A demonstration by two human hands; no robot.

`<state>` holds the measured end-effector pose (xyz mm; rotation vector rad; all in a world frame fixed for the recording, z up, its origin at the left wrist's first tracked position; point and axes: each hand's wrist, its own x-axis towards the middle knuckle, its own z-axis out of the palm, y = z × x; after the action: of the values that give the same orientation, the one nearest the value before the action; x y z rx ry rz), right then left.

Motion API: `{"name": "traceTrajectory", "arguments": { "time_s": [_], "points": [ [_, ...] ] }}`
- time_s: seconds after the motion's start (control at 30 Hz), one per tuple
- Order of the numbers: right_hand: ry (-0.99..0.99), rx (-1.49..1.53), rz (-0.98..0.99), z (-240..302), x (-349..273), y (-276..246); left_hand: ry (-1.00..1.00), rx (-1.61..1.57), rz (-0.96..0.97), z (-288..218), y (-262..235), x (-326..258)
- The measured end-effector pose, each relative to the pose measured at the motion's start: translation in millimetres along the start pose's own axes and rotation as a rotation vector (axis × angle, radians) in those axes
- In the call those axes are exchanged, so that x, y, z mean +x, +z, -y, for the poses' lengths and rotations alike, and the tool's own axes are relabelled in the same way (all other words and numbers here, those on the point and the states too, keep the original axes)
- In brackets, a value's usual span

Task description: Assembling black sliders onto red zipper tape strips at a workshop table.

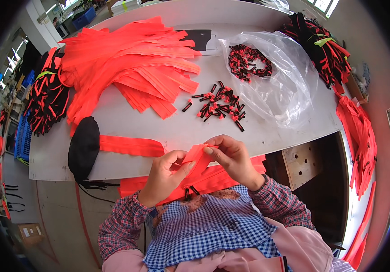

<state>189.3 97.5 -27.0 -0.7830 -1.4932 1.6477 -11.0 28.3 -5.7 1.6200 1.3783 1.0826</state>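
Just over the near table edge, my left hand [168, 176] pinches a bright coral zipper tape [196, 168] between thumb and fingers. My right hand [233, 159] is closed on the upper end of the same tape, which looks folded over there. More coral strips [222, 182] lie across my lap below the hands, with a couple of black zipper pulls [190, 192] hanging among them. Beyond my hands, a loose pile of black and red zipper pulls [220, 104] is spread on the white table [158, 129]. One coral strip [131, 145] lies to the left of my left hand.
A large heap of coral zipper tapes [127, 63] covers the back left. A clear plastic bag [290, 86] holds more pulls. Black-and-red bundles [45, 97] sit at both sides. A black padded pouch [83, 149] hangs over the front edge, left of an open drawer space [319, 199].
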Motion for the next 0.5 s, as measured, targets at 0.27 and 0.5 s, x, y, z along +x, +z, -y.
{"name": "traceTrajectory", "arguments": {
  "time_s": [0.27,0.5],
  "points": [
    [-0.147,-0.194,0.123,-8.2,-8.2,5.6,0.02,-0.044,-0.091,4.6,12.5,-7.7],
    [0.195,0.215,0.079,-30.2,-21.9,15.9,0.472,0.468,-0.24,27.0,24.2,-8.5]
  ]
}}
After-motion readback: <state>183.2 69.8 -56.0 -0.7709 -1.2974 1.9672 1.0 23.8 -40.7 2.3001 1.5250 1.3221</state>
